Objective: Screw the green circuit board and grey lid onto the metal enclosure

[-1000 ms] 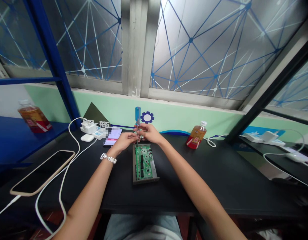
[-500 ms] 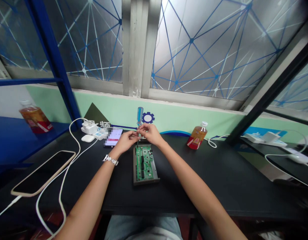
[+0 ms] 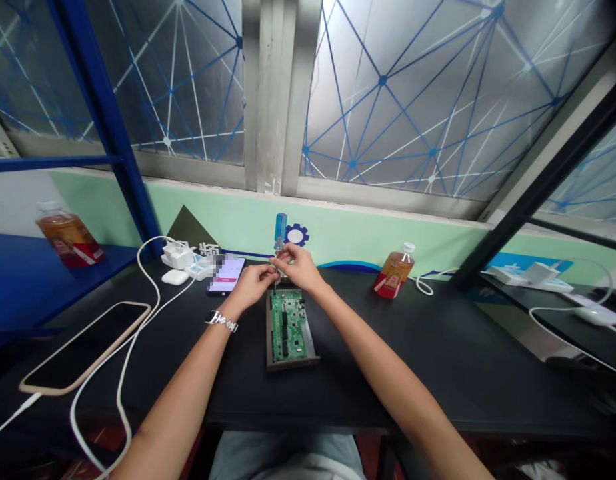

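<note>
A screwdriver (image 3: 281, 227) with a clear blue handle stands nearly upright over the far left corner of a green circuit board (image 3: 293, 327). My right hand (image 3: 299, 267) pinches it just below the handle, the fingers closed. Lower down, the fingertips of my left hand (image 3: 254, 284) close round its shaft. The board sits in an open grey metal casing (image 3: 293, 365) on the black table. Where the tip meets the board is too small to make out.
A phone (image 3: 227, 276) with a lit screen lies left of the casing, near a white power strip (image 3: 201, 267). Another phone (image 3: 88, 347) and white cables (image 3: 133, 343) lie further left. A drink bottle (image 3: 394, 271) stands right. A window and wall rise behind.
My right fingers have shifted slightly around the screwdriver below its handle. The screwdriver stays upright in the same place, and the casing has not moved.
</note>
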`<state>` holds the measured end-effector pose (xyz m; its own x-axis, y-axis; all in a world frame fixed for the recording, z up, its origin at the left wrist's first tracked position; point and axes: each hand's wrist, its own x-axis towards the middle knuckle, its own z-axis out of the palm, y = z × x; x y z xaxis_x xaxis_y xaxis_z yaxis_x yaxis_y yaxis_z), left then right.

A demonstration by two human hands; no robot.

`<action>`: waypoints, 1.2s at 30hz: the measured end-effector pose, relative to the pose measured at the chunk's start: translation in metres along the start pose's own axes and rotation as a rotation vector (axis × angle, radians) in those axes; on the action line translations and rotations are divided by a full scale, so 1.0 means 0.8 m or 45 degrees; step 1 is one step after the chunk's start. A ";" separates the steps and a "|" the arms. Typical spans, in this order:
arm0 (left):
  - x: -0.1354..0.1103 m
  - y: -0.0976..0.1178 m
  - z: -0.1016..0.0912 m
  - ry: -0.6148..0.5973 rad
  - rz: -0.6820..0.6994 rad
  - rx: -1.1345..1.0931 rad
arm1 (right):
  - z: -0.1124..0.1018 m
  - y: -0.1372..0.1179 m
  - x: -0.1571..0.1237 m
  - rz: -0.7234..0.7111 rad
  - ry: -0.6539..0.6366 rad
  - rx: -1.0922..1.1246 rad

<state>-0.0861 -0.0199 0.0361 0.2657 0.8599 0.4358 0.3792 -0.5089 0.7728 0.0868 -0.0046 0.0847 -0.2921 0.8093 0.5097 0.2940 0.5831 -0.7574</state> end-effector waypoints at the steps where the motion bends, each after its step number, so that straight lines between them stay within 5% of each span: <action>1: 0.000 -0.001 -0.001 -0.028 0.006 -0.013 | -0.002 0.000 0.001 0.011 -0.053 0.038; 7: 0.001 -0.004 0.000 -0.136 -0.004 -0.163 | -0.007 0.002 0.004 0.156 -0.297 0.378; 14: 0.000 -0.002 0.009 0.046 -0.035 -0.189 | -0.003 0.001 0.002 0.014 -0.052 -0.007; 20: -0.002 0.002 0.010 0.201 -0.050 -0.049 | 0.011 -0.002 0.001 -0.007 0.085 -0.071; 24: 0.000 -0.003 0.008 0.117 -0.095 -0.100 | 0.008 -0.006 0.002 0.044 0.090 -0.159; 31: 0.002 -0.007 0.007 -0.065 -0.065 -0.251 | -0.007 -0.002 0.004 0.128 -0.267 0.129; 36: 0.003 -0.005 0.008 -0.106 -0.048 -0.260 | -0.006 -0.001 0.000 0.144 -0.247 0.095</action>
<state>-0.0814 -0.0161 0.0311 0.3306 0.8674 0.3719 0.2053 -0.4507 0.8687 0.0910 -0.0045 0.0873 -0.4329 0.8360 0.3371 0.2688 0.4767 -0.8370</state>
